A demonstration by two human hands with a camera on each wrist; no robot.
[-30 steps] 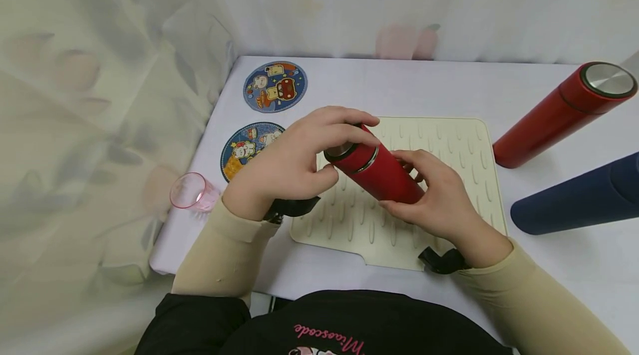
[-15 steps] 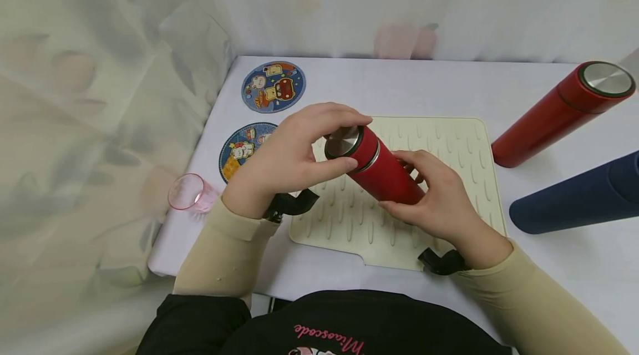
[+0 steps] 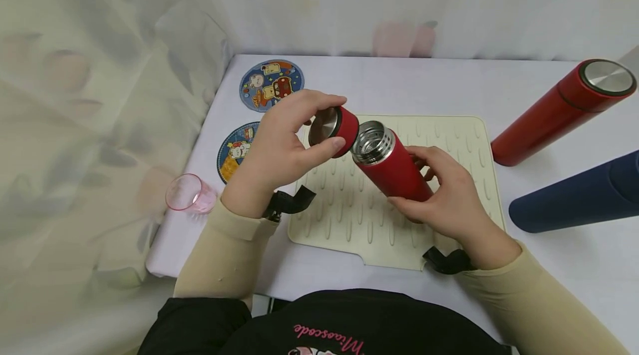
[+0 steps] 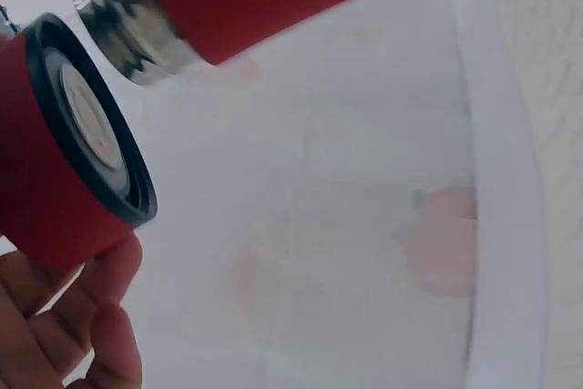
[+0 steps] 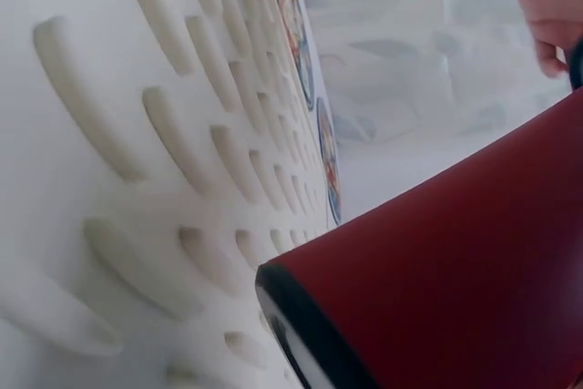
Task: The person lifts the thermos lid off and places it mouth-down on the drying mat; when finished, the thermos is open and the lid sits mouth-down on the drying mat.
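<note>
Red lid (image 3: 346, 127) pinched in our left hand (image 3: 279, 148), we should steady the tilted bottle (image 3: 394, 172) gripped by our right hand (image 3: 446, 195); whether it holds liquid, we can't tell.

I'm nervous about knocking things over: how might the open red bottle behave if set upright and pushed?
The open red bottle is probably stiff, judging by its shiny metal neck. Tall and narrow, it would likely tip if pushed near the top. Its rounded sides suggest it could roll once over.
</note>
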